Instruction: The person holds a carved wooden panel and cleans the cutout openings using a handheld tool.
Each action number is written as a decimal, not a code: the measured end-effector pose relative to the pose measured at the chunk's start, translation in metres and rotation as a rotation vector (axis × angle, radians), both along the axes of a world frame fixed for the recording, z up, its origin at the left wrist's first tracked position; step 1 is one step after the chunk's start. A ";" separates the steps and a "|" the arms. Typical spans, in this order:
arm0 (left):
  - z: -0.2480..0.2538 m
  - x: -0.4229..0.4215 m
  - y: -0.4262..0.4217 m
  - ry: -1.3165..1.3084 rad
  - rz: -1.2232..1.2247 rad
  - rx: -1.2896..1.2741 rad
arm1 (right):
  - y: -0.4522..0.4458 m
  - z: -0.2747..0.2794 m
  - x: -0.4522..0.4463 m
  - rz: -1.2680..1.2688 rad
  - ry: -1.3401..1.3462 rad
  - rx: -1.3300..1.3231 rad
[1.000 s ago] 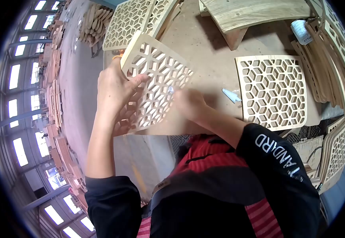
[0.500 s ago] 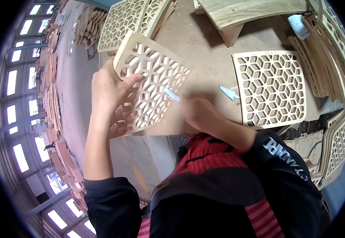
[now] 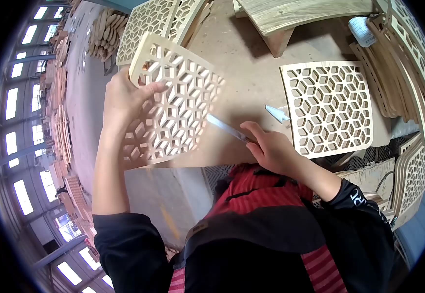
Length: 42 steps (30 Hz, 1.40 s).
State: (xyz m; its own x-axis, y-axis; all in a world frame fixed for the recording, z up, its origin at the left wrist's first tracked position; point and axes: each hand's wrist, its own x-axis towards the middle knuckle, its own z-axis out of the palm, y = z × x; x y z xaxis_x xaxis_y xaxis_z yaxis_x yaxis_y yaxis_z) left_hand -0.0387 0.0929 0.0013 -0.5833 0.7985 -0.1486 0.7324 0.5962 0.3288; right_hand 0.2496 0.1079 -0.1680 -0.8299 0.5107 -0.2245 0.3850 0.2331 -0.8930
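Observation:
My left hand (image 3: 124,97) is closed on the left edge of a pale wooden lattice panel (image 3: 181,95), its thumb over the front face. The panel is tilted up from the bench and cut through with a diamond-and-star pattern. In my right hand (image 3: 273,149) is a slim, flat, pale-blue tool (image 3: 222,126), gripped at its near end. Its far tip is by the panel's right edge; whether they touch I cannot tell. A second lattice panel (image 3: 327,105) lies flat to the right. Beside its left edge rests a small pointed pale-blue piece (image 3: 276,114).
More lattice panels (image 3: 146,27) lie at the back left. A curved wooden board on legs (image 3: 315,14) stands at the back. Stacked curved wood pieces (image 3: 383,78) and a labelled white cup (image 3: 362,31) are at the right. The bench's front edge (image 3: 188,163) is near my body.
My right hand has moved right and slightly down with the pale-blue tool, away from the panel's face. The held panel has shifted slightly left with my left hand.

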 end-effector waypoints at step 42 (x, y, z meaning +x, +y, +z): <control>-0.005 0.024 -0.018 -0.198 -0.008 0.137 | 0.012 -0.029 -0.109 0.166 0.103 0.323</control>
